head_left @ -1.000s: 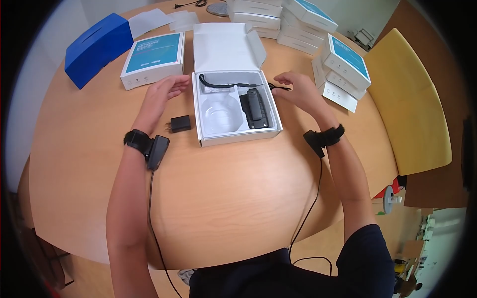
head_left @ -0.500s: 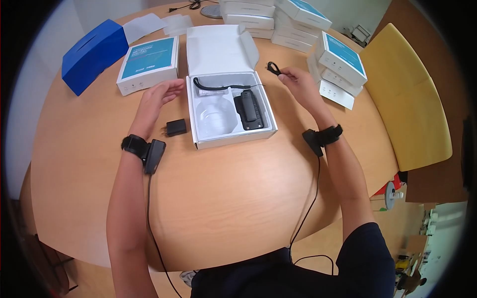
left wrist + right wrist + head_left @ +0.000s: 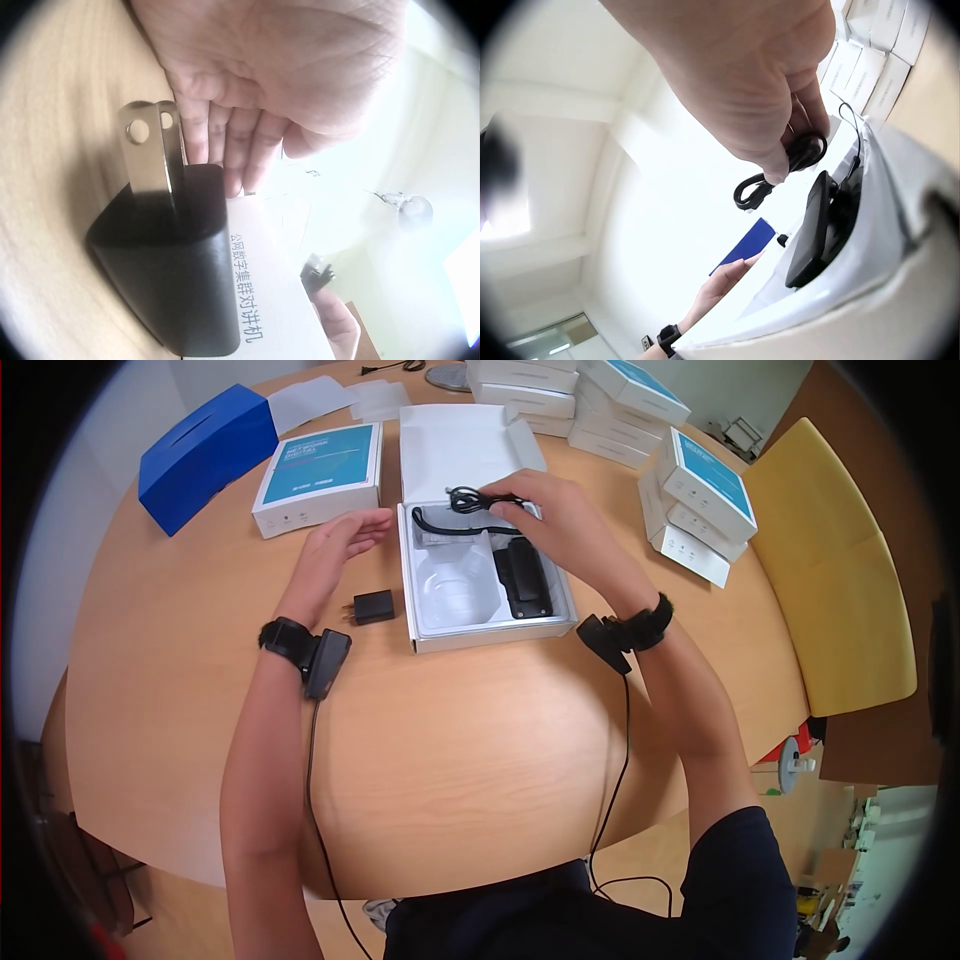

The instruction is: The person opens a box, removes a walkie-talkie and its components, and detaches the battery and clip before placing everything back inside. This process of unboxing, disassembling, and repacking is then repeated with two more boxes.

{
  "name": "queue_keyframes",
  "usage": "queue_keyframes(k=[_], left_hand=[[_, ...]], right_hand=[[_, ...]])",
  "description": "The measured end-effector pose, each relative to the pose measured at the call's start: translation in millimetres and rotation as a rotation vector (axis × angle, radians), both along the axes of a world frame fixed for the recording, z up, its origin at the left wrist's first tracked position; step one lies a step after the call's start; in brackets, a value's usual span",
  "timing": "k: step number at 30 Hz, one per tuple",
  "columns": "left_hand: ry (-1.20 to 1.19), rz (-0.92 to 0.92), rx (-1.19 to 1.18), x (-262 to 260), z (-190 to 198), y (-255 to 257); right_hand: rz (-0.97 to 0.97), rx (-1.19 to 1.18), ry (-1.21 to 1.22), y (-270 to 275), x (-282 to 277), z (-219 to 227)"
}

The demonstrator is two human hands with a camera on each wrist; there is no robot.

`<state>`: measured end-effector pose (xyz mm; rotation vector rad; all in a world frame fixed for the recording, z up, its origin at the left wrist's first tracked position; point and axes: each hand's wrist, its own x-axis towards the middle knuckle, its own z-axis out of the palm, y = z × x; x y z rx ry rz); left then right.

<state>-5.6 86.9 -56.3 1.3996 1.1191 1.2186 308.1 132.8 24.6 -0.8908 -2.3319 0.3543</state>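
My right hand (image 3: 565,520) pinches a coiled black cable (image 3: 468,500) over the back of an open white box (image 3: 490,641). In the right wrist view the cable's loop (image 3: 751,196) hangs from thumb and fingers. Inside the box lie a black handheld device (image 3: 524,578) with a clip, at the right, and a black wrist strap (image 3: 437,527) along the back. The round moulded hollow (image 3: 455,588) at the left holds nothing. My left hand (image 3: 335,550) has relaxed fingers, its fingertips right at the box's left side. Nearer me, a black plug adapter (image 3: 374,606) lies on the table, prongs facing left.
A closed white box with a blue-green top (image 3: 320,465) stands at the back left, beside a blue box (image 3: 205,455). More white boxes (image 3: 530,400) are stacked at the back, and others (image 3: 705,490) at the right. A yellow chair (image 3: 840,570) borders the table's right side.
My right hand lifted the cable from the box's right side, then carried it left over the back of the box. The left hand stays beside the box.
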Motion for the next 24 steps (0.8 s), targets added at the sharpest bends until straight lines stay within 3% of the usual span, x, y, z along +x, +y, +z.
queue_keyframes(k=[2,8,14,19,24], left_hand=[[-0.009,-0.002,-0.002,0,0,0],[-0.027,-0.001,-0.002,0,-1,-1],[-0.039,0.008,0.0,1,-3,2],[-0.012,0.003,0.007,0,-5,3],[-0.022,0.0,-0.008,0,-4,3]], right_hand=[[0.027,0.088,0.011,6,-5,-8],[-0.103,0.021,0.145,14,18,-18],[-0.258,-0.488,0.487,24,57,-32],[-0.279,-0.819,0.675,40,70,-78],[-0.315,-0.718,0.664,41,69,-88]])
